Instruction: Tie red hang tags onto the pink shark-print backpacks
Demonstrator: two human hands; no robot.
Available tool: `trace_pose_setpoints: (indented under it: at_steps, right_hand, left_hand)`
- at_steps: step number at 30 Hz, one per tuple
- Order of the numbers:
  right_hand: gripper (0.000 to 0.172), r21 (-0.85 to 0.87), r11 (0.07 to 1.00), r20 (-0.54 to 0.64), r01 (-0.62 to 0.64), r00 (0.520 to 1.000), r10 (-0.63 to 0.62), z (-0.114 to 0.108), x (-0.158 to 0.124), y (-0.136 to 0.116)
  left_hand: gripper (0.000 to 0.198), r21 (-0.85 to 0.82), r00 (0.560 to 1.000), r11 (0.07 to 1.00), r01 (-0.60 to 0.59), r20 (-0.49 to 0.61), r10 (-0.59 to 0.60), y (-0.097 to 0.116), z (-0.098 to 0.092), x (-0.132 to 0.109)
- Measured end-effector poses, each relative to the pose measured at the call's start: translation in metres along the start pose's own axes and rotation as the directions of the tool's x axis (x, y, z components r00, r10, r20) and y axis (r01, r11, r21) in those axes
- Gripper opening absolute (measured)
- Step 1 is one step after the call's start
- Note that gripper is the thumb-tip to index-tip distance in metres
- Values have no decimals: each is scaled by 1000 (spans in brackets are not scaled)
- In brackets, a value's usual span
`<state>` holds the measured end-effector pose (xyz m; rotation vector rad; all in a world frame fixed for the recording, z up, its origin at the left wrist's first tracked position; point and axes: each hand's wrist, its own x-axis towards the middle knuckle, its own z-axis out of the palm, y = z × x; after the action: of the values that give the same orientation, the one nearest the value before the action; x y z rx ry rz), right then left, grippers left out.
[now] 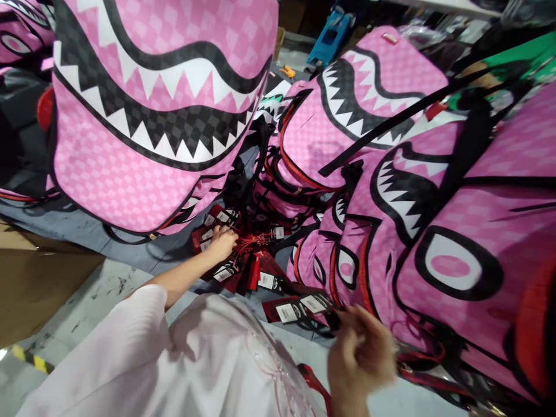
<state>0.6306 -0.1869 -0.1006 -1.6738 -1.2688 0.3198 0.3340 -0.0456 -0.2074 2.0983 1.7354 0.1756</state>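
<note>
My left hand (223, 242) reaches into a pile of red and black hang tags (267, 281) with white barcode labels. Its fingers are curled at the bunch of thin red strings (254, 238) in the middle of the pile; the exact grip is partly hidden. At the lower right my right hand (362, 344) is blurred, its fingers bent together at the end of a pair of hang tags (299, 308). These tags lie beside the front of the pink backpacks (356, 260) with shark-mouth and eye prints. A large pink backpack (130, 174) stands at the upper left, beyond my left hand.
More pink backpacks (373, 92) are stacked at the back and right, with black straps (391, 124) across them. A grey cloth (152, 255) covers the table. A cardboard box (43, 278) stands at the left, and a blue frame (332, 36) is behind.
</note>
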Motion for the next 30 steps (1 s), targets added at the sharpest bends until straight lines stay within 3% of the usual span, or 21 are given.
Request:
trace_pose_setpoints:
  at_steps: [2,5,11,16,19,22,26,30]
  right_hand:
    - [22,-17,990,139,139,981,-136,29,-1,-11]
    - [18,-15,969,280,248,931,-235,58,1,-20]
    - [24,14,988,460,156,876,-145,84,1,-2]
    - [28,-17,998,684,66,729,-36,130,6,29]
    - [29,-155,962,721,224,691,-45,164,15,34]
    - [28,-298,858,773,417,633,-39,190,25,30]
    - [30,-305,779,829,548,556,-66,202,27,29]
    - [26,-180,817,851,547,503,-149,185,13,30]
  left_hand:
    - [14,65,999,998,-21,44,18,-1,6,3]
    - [16,81,998,996,-28,51,23,0,9,12]
    - [12,112,997,993,-46,63,39,-1,4,16]
    - [20,156,999,988,-19,30,15,10,0,5]
    - [20,214,999,976,26,27,-33,18,1,0]
    - [21,236,998,970,62,-4,-62,21,2,-2]
    - [21,246,995,965,96,-37,-90,24,2,-6]
    - [23,242,987,957,158,-63,-147,23,-1,-6]
